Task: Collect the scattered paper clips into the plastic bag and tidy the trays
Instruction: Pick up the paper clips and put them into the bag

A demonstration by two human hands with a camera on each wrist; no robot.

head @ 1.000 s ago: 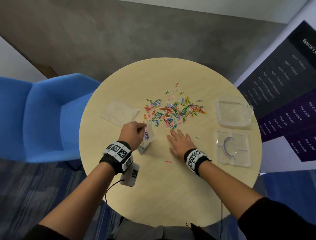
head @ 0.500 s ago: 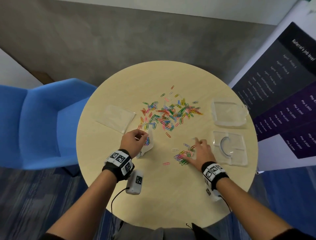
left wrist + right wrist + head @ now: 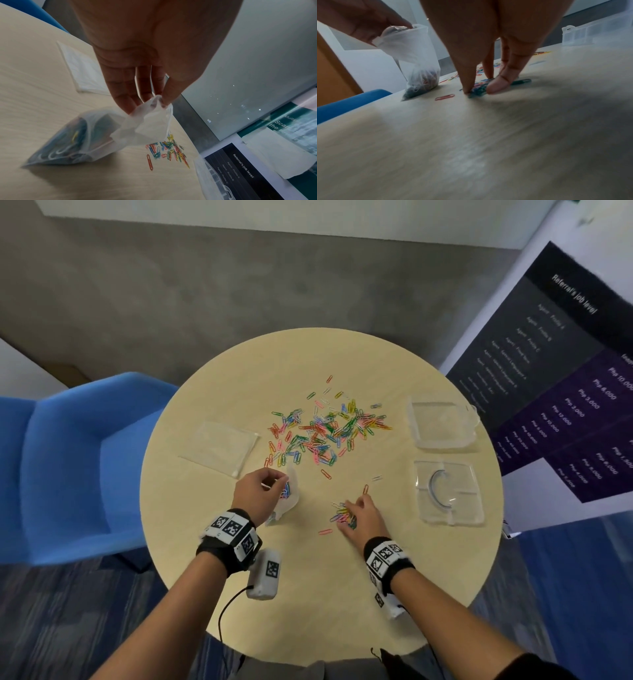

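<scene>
Bag: our left hand [image 3: 257, 495] pinches the bag [image 3: 287, 501] top; clips inside.
Right hand [image 3: 363, 514]: fingers pinch a small clip bunch [image 3: 342, 514].
Trays [image 3: 448, 491]: no clips inside.

Office lounge or meeting nook: round pale wood-grain table [image 3: 308, 594], blue upholstered armchair [image 3: 68, 467] at 9 o'clock, grey-and-blue carpet, and at 2 o'clock a standing banner [image 3: 561, 364] headed "Referral's job level" listing peso amounts.
</scene>
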